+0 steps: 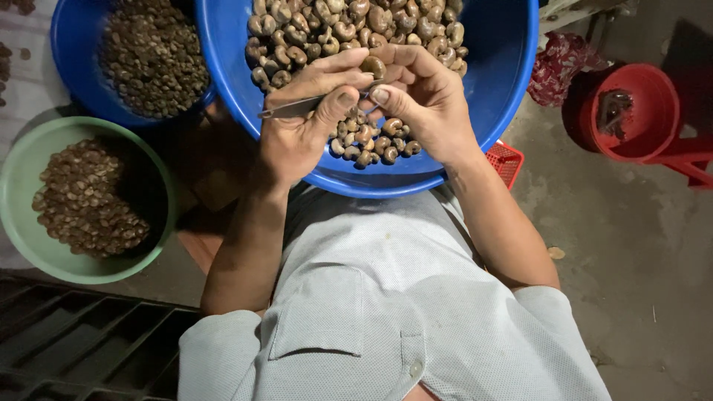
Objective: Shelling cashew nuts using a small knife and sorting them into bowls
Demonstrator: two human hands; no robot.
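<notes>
Left hand: a slim metal blade is being pinched between thumb and forefinger; the fingers are being kept closed around its handle end, with the tip pointing toward the other hand.
Right hand: a single cashew nut is being gripped at the fingertips, with the fingers closed on it; it is being held just above the heap, touching the blade tip or very nearly so; which of the two cannot be told.
Large blue basin: it is being kept directly in front of the person's chest, under both hands; a heap of brown, curved cashew nuts is being carried in it.
Second blue basin: it is lying beside the large one, at the upper left of the view; smaller, darker pieces are being held in it.
Green bowl: it is lying near the left arm, well apart from the hands; a layer of small brown nuts is being held in it.
Red bucket: it is standing on the concrete floor, well apart, at the right of the view; its contents are too dark to tell.
Step in hand: judging by the grip, one nut is being worked at with the blade, probably being peeled or pried.
Next move: a steady pinch on the nut is being called for, and a shallow, controlled stroke of the blade away from the fingertips.
</notes>
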